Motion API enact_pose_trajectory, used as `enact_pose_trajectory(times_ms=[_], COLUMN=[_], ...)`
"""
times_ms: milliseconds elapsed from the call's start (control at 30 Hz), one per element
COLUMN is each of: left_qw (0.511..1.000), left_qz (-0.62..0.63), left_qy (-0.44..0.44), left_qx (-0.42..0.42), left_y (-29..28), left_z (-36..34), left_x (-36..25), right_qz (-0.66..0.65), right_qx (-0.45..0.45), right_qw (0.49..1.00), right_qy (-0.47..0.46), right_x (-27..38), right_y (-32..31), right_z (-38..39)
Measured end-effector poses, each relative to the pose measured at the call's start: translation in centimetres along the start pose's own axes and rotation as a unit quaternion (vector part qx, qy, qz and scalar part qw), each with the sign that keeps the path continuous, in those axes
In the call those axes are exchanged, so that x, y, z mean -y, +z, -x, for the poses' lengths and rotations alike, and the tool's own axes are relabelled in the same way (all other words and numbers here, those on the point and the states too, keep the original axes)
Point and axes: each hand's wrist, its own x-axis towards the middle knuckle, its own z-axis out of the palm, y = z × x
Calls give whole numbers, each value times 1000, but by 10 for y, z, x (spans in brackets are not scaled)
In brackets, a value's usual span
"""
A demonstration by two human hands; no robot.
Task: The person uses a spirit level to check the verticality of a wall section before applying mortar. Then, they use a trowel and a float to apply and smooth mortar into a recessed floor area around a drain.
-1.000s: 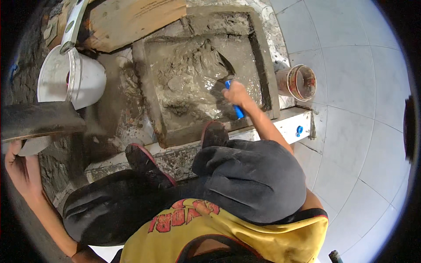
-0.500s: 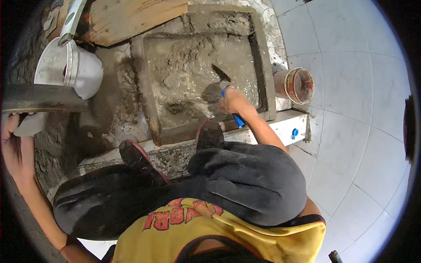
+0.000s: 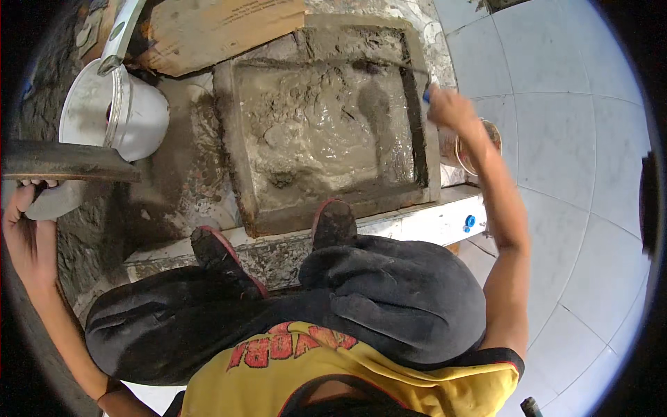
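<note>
My right hand (image 3: 453, 111) is wrapped around the blue handle of a trowel (image 3: 426, 94) at the right rim of a square mortar-caked trough (image 3: 432, 156). Only the trowel's thin edge shows beside the hand. Wet grey mortar (image 3: 326, 132) fills the trough, lumpy on the left and glossy toward the middle and right. At the far left, my left hand (image 3: 31, 236) is closed around the pale grip under a dark hawk (image 3: 69, 161), seen nearly edge-on. The top of the hawk is hidden.
Left of the trough stands a white bucket (image 3: 144, 121) with a long pale level (image 3: 124, 31) leaning in it. Cardboard (image 3: 222, 31) lies behind. A smaller dirty bucket (image 3: 490, 135) sits at right, partly behind my forearm. My shoes (image 3: 333, 222) rest by the trough's front edge.
My right hand has lifted the trowel from the mortar and moved right and away, to the trough's right rim. The mortar's middle looks smoother. My left hand still holds the hawk.
</note>
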Motion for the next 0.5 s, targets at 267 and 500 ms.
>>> enact_pose_trajectory(times_ms=[267,500], left_qw=[993,990], left_qz=[119,142], left_qy=[-24,11], left_qx=[-3,-5], left_y=[15,24], left_z=[-4,0], left_x=[-16,-21], right_qz=[93,-101], right_qx=[37,-2], right_qw=[994,994], right_qy=[-54,46], right_x=[32,70], right_y=[36,150], right_z=[-99,-42])
